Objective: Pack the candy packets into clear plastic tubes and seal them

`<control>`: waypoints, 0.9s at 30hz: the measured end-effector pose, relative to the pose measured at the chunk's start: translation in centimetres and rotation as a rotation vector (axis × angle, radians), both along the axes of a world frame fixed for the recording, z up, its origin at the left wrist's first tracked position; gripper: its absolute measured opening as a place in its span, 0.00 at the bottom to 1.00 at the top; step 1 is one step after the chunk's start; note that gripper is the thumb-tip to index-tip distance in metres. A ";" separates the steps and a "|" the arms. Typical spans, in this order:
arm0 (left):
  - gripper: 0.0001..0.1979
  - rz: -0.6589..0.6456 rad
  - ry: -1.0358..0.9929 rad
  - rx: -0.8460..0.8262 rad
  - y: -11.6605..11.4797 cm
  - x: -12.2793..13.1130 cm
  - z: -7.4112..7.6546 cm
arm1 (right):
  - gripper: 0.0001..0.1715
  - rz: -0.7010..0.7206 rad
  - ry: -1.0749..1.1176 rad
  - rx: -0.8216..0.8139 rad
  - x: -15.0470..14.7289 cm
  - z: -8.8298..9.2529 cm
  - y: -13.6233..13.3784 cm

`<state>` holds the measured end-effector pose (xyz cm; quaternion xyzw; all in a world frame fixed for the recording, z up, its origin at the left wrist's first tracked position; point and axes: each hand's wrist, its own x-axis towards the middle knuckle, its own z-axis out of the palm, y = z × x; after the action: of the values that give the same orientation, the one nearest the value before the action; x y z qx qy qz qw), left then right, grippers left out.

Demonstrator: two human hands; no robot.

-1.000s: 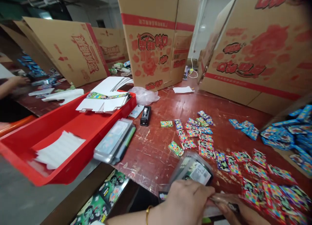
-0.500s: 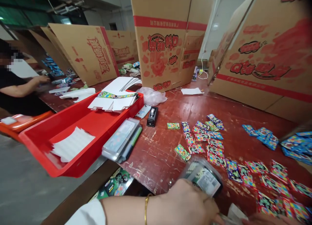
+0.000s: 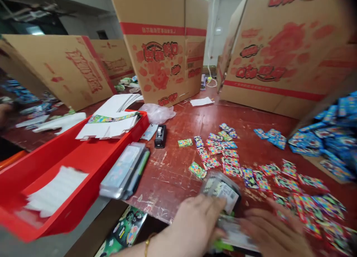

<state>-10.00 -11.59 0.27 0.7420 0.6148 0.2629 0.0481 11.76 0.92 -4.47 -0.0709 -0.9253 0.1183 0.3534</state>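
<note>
My left hand (image 3: 196, 220), a gold bracelet at its wrist, is closed on the left end of a clear plastic pack (image 3: 237, 233) with green parts, low in the view. My right hand (image 3: 275, 231), blurred, lies over the pack's right side, its fingers stretched out. Just beyond my left fingers rests another clear pack (image 3: 221, 190) with a dark printed insert and a white label. Small colourful sachets (image 3: 230, 161) are spread over the red table (image 3: 178, 175) beyond and to the right of my hands.
A red tray (image 3: 69, 216) with white card sheets (image 3: 111, 125) stands at left. Beside it are stacked clear cases (image 3: 124, 171) and a black tape dispenser (image 3: 160, 136). Large cartons (image 3: 158, 56) stand at the back. Blue sachets (image 3: 334, 134) are heaped at right. Part of a person's hand (image 3: 4, 110) shows far left.
The view has turned right, so the tray and cartons sit further left. My right hand has come further into view, over the clear pack between my hands.
</note>
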 end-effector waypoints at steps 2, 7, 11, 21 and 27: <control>0.10 -0.014 -0.138 0.067 1.0 1.3 -0.6 | 0.23 -0.113 0.040 0.035 -1.5 1.3 -1.2; 0.04 0.039 -0.573 0.116 2.3 2.5 -1.7 | 0.45 -0.432 0.241 -0.672 -1.2 0.6 -2.4; 0.05 0.150 -0.781 0.131 2.7 2.9 -2.0 | 0.29 -0.218 0.179 -1.012 -0.4 -0.5 -2.1; 0.04 0.068 -0.897 0.021 4.7 2.9 0.5 | 0.07 -0.449 0.257 -0.704 -1.7 3.8 -2.1; 0.06 0.196 -1.077 0.003 5.6 2.4 0.8 | 0.09 -0.283 0.261 -1.144 -4.5 2.5 -2.2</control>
<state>-7.56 -6.00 1.06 0.4419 0.5691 0.6098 0.3302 7.24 -1.25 -1.99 -0.3569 -0.6454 0.5567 0.3822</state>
